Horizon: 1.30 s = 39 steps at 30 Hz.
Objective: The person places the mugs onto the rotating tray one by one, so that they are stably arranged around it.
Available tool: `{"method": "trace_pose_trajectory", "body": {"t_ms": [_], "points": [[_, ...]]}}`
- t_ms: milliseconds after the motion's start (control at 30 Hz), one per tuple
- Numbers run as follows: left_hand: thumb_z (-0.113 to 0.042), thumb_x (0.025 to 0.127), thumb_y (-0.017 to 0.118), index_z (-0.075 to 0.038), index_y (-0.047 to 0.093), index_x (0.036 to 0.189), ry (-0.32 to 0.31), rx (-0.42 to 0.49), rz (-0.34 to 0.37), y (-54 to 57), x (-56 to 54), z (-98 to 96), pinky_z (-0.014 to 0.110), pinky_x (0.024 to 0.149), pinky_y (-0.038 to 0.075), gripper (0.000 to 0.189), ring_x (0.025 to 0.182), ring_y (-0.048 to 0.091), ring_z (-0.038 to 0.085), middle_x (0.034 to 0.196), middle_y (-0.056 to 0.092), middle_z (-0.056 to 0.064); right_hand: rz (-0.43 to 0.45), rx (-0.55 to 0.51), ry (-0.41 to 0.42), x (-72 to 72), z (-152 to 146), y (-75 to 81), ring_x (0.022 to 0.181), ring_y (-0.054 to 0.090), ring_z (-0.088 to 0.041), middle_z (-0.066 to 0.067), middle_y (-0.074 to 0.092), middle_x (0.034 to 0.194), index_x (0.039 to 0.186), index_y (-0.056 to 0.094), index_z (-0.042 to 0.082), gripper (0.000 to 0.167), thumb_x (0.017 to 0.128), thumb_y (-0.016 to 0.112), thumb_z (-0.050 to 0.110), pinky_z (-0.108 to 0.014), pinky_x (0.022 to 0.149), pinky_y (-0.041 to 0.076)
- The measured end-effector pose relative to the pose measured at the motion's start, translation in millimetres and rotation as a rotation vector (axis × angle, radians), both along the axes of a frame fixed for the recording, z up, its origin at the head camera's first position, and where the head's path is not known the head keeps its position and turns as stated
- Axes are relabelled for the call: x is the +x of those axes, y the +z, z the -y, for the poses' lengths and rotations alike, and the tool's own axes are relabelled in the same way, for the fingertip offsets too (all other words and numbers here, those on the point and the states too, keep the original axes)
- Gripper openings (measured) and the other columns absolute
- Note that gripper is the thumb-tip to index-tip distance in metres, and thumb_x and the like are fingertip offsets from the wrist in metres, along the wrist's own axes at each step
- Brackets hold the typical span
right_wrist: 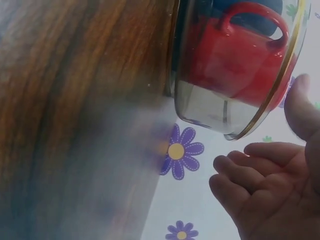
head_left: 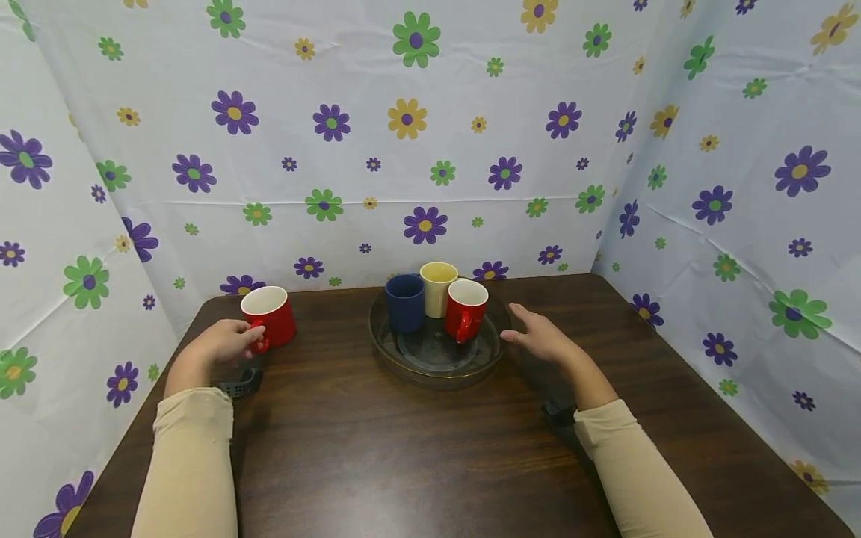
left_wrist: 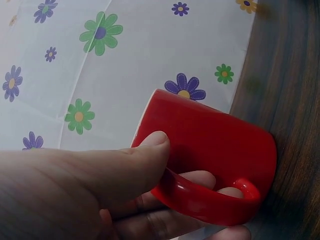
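My left hand [head_left: 225,342] grips the handle of a red mug [head_left: 277,321] with a white inside, at the far left of the table. In the left wrist view, the thumb [left_wrist: 155,142] lies at the top of the handle [left_wrist: 210,202] and fingers show behind and through it. Whether the mug's base touches the table, I cannot tell. Beside the right side of a see-through round bowl [head_left: 440,381] is my right hand [head_left: 541,336], its fingers extended and holding nothing. That bowl holds a blue cup [head_left: 406,305], a pale yellow cup [head_left: 437,288] and another red mug [head_left: 466,308].
The dark wooden table [head_left: 377,448] runs back to a white flowered cloth [head_left: 363,172] hanging behind it and at both sides. A dark band [head_left: 242,382] sits at the left wrist and a dark device [head_left: 558,412] at the right wrist.
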<state>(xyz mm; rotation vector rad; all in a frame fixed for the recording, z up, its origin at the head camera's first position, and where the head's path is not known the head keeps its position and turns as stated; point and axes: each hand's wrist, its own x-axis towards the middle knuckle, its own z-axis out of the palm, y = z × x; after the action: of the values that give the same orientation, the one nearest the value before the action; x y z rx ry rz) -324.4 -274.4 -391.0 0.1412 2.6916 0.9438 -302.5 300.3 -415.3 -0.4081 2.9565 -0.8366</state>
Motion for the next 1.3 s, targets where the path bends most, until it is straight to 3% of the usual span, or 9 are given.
{"method": "trace_pose_trajectory", "body": {"t_ms": [267,500,867,1300], "points": [[-0.029,0.108,0.049,0.007,0.065,0.105,0.014,0.019,0.002,-1.3,-0.5,-1.0,0.038,0.071,0.058,0.039,0.079,0.057,0.026,0.080,0.063,0.011,0.189,-0.063,0.011,4.6,5.6,5.9,0.152,0.011,-0.046,-0.028,0.010,0.165,0.158,0.012,-0.009,0.091,0.098,0.069,0.029,-0.060,0.121,0.014],[-0.032,0.106,0.054,0.007,0.063,0.105,0.026,-0.001,0.009,-0.4,-2.1,-1.9,0.043,0.076,0.060,0.040,0.083,0.059,0.028,0.084,0.064,0.015,0.217,-0.072,-0.008,4.3,6.1,4.5,0.152,0.010,-0.046,-0.027,0.008,0.166,0.159,0.011,-0.007,0.093,0.097,0.070,0.030,-0.061,0.121,0.014],[-0.032,0.105,0.055,0.008,0.061,0.105,0.031,-0.029,0.005,-1.0,-2.5,-2.2,0.037,0.071,0.057,0.040,0.080,0.058,0.027,0.083,0.064,0.016,0.178,-0.069,0.023,6.1,4.0,5.3,0.152,0.011,-0.046,-0.027,0.010,0.165,0.159,0.014,-0.007,0.082,0.102,0.063,0.024,-0.060,0.121,0.013],[-0.032,0.106,0.054,0.006,0.063,0.101,0.034,-0.033,-0.011,-2.7,-1.5,-2.9,0.033,0.065,0.051,0.040,0.075,0.054,0.025,0.081,0.064,0.016,0.058,0.007,0.054,1.0,-1.5,1.4,0.148,0.022,-0.050,-0.035,0.022,0.159,0.153,0.024,-0.015,0.073,0.104,0.058,0.026,-0.061,0.120,0.019]]}}
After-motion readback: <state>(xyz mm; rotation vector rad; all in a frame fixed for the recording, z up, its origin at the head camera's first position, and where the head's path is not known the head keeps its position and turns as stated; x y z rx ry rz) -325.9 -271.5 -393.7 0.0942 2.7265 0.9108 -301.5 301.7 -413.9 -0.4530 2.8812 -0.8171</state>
